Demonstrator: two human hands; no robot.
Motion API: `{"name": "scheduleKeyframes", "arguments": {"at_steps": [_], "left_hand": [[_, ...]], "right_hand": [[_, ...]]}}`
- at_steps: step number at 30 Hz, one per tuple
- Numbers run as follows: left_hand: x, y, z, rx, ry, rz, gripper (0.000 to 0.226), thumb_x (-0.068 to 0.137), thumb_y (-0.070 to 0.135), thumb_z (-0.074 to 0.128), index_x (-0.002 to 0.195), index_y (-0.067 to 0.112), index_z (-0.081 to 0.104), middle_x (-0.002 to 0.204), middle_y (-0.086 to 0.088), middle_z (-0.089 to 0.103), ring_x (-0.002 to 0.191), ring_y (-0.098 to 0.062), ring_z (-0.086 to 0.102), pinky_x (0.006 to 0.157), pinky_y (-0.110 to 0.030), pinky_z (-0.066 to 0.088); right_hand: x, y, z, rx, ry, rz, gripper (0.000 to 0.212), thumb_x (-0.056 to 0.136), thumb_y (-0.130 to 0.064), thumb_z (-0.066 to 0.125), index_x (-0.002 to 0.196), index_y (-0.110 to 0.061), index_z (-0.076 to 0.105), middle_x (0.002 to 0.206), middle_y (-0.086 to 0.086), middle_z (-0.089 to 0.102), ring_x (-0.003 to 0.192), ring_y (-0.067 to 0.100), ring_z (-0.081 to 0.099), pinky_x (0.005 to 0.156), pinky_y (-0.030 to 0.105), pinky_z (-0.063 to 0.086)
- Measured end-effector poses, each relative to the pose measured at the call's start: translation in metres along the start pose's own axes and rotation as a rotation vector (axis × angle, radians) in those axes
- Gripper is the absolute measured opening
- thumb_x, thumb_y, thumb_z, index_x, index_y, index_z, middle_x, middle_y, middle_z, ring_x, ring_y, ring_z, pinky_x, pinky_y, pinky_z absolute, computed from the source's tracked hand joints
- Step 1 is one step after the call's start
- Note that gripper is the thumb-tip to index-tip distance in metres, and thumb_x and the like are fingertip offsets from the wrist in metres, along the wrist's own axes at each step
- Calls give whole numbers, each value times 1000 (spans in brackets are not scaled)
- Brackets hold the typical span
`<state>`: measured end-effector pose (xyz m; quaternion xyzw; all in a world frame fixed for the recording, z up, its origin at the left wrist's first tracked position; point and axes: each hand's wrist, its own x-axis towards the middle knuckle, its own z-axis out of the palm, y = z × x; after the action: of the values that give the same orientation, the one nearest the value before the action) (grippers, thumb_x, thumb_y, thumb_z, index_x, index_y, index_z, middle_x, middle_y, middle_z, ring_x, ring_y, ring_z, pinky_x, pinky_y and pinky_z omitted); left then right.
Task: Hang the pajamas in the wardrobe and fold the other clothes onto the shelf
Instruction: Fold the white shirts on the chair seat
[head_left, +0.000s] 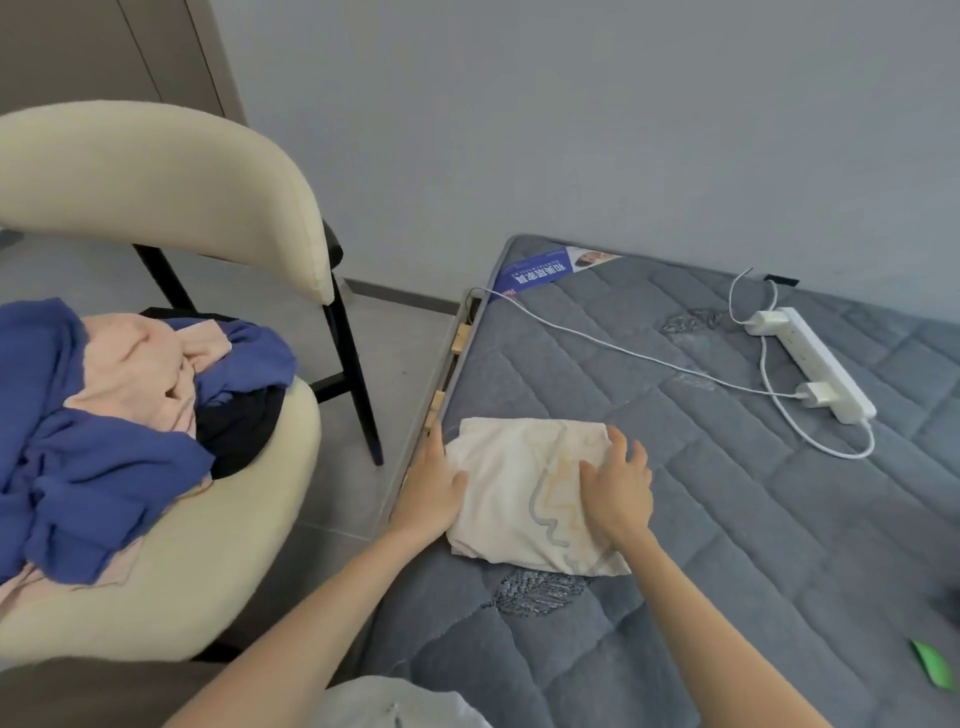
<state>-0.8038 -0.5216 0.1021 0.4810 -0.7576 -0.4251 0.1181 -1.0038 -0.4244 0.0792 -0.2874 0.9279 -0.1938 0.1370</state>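
A folded cream garment (519, 488) with a grey and yellow squiggle print lies near the left edge of the grey quilted mattress (727, 519). My left hand (434, 488) lies flat against the garment's left side, fingers straight. On the garment's right part my right hand (618, 480) presses down with spread fingers. A pile of blue (104, 467), peach (140, 374) and dark (244, 426) clothes sits on the seat of the cream chair (218, 545) to the left.
A white power strip (815, 364) with plugged chargers and white cables (623, 353) lies on the mattress at the back right. A green object (935, 670) shows at the right edge. A brown wardrobe door (104, 52) stands behind the chair. Grey tiled floor (374, 364) separates chair and bed.
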Motion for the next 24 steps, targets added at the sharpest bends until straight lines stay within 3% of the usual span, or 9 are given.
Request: {"name": "scheduleKeyframes", "arguments": {"at_steps": [3,6,8,10,13,17,20,23,24], "left_hand": [[0,2,17,389,97,256,58,100,20,33,151,18,6,160,3,-1,146,-17,-2,118,-38,4],[1,11,38,567,30,306,55,102,29,25,152,19,1,159,3,-9,146,-15,-11,117,-41,-7],[1,6,48,675,-23,239,57,103,32,20,150,17,-8,158,0,-15,145,-18,-15,116,-42,-12],[-1,-4,57,718,-29,225,59,103,35,17,147,17,-17,156,-2,-21,144,-21,-19,115,-43,-16],[-5,-20,64,700,4,269,59,102,37,16,139,20,-27,154,-1,-26,142,-22,-24,111,-44,-21],[-7,-24,65,689,34,289,59,102,38,16,137,22,-28,151,1,-29,140,-23,-27,112,-44,-22],[-8,-19,58,644,59,315,59,101,37,24,145,19,-11,155,-3,-14,144,-26,-12,112,-49,-20],[-20,-15,49,680,100,387,52,94,37,36,139,12,43,147,-7,39,136,-23,37,111,-47,11],[-25,-16,48,693,106,391,52,92,37,33,135,12,50,143,-6,45,132,-21,43,109,-47,14]], "right_hand": [[-2,-11,10,-174,121,-272,48,98,-26,43,144,-16,35,158,9,19,143,29,20,114,42,19],[-6,-18,25,-304,-18,-607,47,103,-30,27,150,-25,24,160,-3,12,147,19,9,119,41,0],[-10,-8,36,-345,-104,-612,50,104,-34,17,150,-37,-1,158,-10,-7,148,13,-7,118,42,-7],[-12,6,43,-404,-56,-553,50,101,-44,8,143,-46,-18,156,-10,-18,145,11,-15,119,43,-5],[-14,14,48,-420,-10,-508,50,94,-52,-5,141,-46,-23,156,-7,-19,145,12,-15,117,44,-7],[-14,10,46,-448,-25,-498,52,98,-50,5,140,-44,-25,159,-3,-17,148,18,-9,118,47,-5],[-17,7,44,-479,-18,-477,54,100,-48,8,140,-43,-27,159,-2,-18,148,20,-10,115,52,-5],[-24,2,47,-447,-19,-411,53,99,-49,6,142,-43,-24,160,-4,-14,148,19,-10,114,54,-6],[-27,1,49,-419,-22,-393,53,99,-49,7,142,-44,-23,160,-6,-13,148,17,-10,114,53,-7]]}}
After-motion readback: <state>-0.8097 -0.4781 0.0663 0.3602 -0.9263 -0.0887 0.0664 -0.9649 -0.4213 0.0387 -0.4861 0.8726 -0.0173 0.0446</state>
